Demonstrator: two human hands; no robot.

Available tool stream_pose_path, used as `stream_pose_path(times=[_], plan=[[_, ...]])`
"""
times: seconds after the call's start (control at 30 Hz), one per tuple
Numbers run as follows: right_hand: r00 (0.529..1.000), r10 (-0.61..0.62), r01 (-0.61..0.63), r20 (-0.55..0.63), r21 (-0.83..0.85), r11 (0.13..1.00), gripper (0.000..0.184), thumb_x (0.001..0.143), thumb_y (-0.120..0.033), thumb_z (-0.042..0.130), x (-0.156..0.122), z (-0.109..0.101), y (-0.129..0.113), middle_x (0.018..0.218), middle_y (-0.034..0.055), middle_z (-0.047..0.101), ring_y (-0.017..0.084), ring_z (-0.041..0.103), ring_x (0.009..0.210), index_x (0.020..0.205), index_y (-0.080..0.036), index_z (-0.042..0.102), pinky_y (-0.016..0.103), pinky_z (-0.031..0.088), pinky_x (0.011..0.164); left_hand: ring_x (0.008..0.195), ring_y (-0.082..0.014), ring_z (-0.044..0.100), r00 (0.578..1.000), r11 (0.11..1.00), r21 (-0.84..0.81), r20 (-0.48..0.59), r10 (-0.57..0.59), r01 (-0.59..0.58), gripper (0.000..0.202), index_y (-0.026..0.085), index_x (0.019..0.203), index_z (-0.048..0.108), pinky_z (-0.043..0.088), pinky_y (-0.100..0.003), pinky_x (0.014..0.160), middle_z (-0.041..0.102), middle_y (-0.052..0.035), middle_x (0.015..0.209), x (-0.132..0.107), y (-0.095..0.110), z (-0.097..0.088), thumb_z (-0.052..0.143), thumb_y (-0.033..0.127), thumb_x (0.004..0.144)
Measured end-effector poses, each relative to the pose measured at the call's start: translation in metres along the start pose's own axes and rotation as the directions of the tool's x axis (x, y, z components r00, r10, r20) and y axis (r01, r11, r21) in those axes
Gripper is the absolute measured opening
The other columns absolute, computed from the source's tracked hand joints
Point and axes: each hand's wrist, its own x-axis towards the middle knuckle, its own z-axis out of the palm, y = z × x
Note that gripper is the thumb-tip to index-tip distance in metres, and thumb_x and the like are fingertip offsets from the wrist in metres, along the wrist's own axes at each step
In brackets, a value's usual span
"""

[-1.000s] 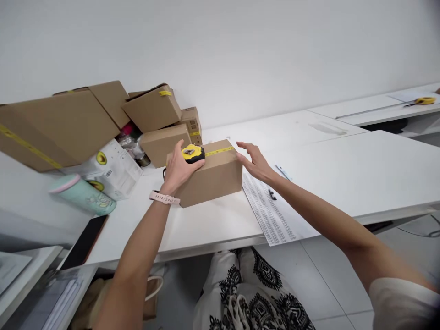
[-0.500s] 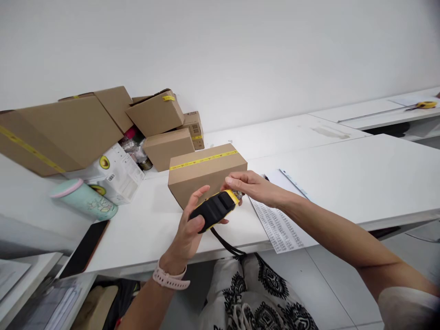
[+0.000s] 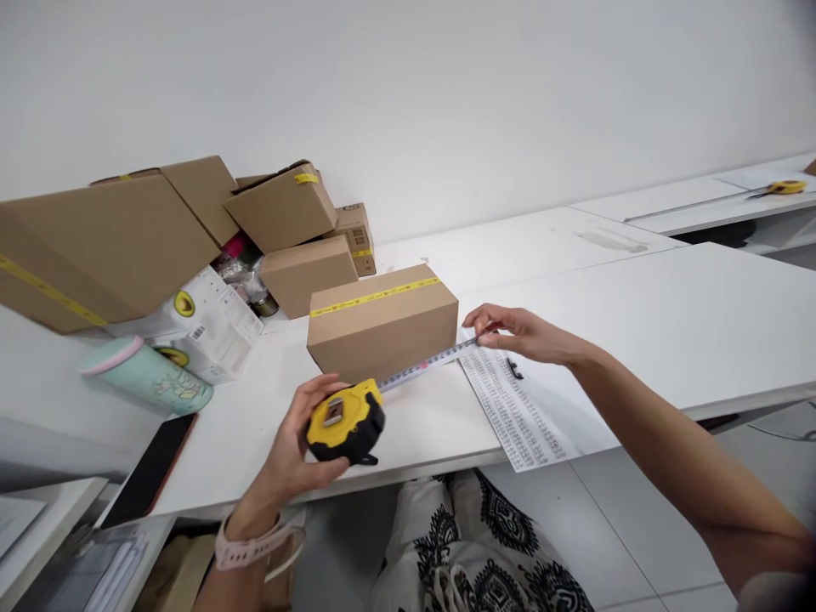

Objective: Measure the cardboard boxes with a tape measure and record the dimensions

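Observation:
My left hand (image 3: 290, 455) grips a yellow and black tape measure case (image 3: 345, 422) just above the near edge of the white table (image 3: 637, 314). Its blade (image 3: 426, 365) runs out to the right along the front foot of a brown cardboard box (image 3: 381, 325) with yellow tape on top. My right hand (image 3: 519, 333) pinches the blade's end by the box's right front corner, over a printed sheet (image 3: 510, 408).
A pile of cardboard boxes (image 3: 127, 229) fills the back left, with a white carton (image 3: 210, 327), a teal tumbler (image 3: 150, 380) lying down and a dark phone (image 3: 153, 455). A pen (image 3: 513, 369) lies on the sheet. Another tape measure (image 3: 785, 187) sits on the far right desk.
My left hand took the tape measure off the box top and brought it down to the table's near edge. My right hand has pulled the blade out along the box's front.

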Motion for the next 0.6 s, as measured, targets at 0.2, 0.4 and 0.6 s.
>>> stream_pose_path(times=[0.2, 0.4, 0.6], plan=[[0.989, 0.148, -0.142, -0.018, 0.187, 0.972, 0.033, 0.083, -0.053, 0.071, 0.002, -0.004, 0.049, 0.143, 0.0149, 0.058, 0.031, 0.047, 0.138, 0.087, -0.023, 0.059, 0.053, 0.038, 0.108, 0.122, -0.0374, 0.06, 0.984, 0.986, -0.005, -0.05, -0.168, 0.168, 0.09, 0.024, 0.141, 0.048, 0.051, -0.038, 0.093, 0.043, -0.0169, 0.155, -0.01, -0.029, -0.051, 0.088, 0.042, 0.062], [0.99, 0.1, -0.067, -0.1, 0.292, 0.954, 0.038, 0.082, -0.056, 0.071, 0.022, 0.021, 0.058, 0.12, 0.0122, 0.069, 0.026, 0.058, 0.121, 0.089, -0.022, 0.056, 0.047, 0.041, 0.103, 0.131, -0.0392, 0.056, 0.958, 0.953, -0.106, 0.072, -0.278, 0.285, 0.091, 0.025, 0.143, 0.048, 0.048, -0.042, 0.102, 0.049, -0.0188, 0.153, 0.012, -0.034, -0.065, 0.086, 0.045, 0.063], [0.958, 0.135, -0.063, -0.254, 0.27, 0.961, 0.04, 0.076, -0.055, 0.076, 0.028, 0.009, 0.047, 0.089, 0.0037, 0.07, 0.019, 0.061, 0.087, 0.089, -0.02, 0.064, 0.04, 0.046, 0.088, 0.096, -0.0368, 0.071, 0.953, 0.937, -0.183, 0.113, -0.282, 0.299, 0.078, 0.019, 0.135, 0.058, 0.059, -0.036, 0.063, 0.073, -0.0176, 0.115, 0.044, -0.003, -0.073, 0.08, 0.048, 0.065]])
